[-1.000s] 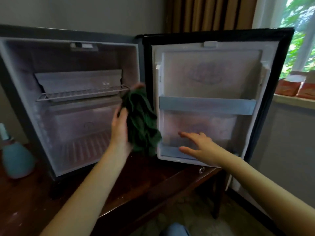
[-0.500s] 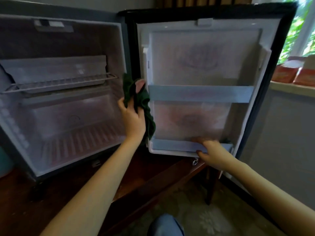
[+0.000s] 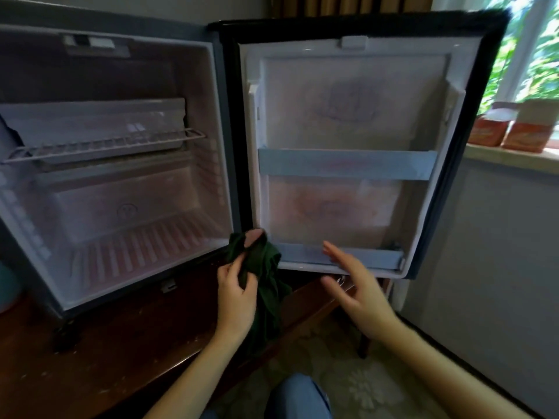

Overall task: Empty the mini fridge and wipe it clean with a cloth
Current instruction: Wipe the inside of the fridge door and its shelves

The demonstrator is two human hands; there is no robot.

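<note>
The mini fridge [image 3: 220, 122] stands open on a dark wooden table, its white inside bare except for a wire shelf [image 3: 102, 146]. Its door [image 3: 341, 116] swings out to the right, with two pale blue rails and nothing in them. My left hand [image 3: 234, 297] grips a dark green cloth [image 3: 263, 267] just below the hinge corner between cabinet and door. My right hand [image 3: 354, 288] hovers with fingers spread in front of the door's bottom rail [image 3: 338, 255], holding nothing.
The dark wooden table [image 3: 127, 337] carries the fridge; its front edge runs diagonally. Two orange cartons [image 3: 508, 131] sit on the window sill at the right. A teal object [image 3: 7, 285] shows at the far left. Patterned floor lies below.
My left hand has dropped with the cloth from the door's upper hinge edge to its lower corner. My right hand has let go of the bottom rail and pulled back, fingers spread.
</note>
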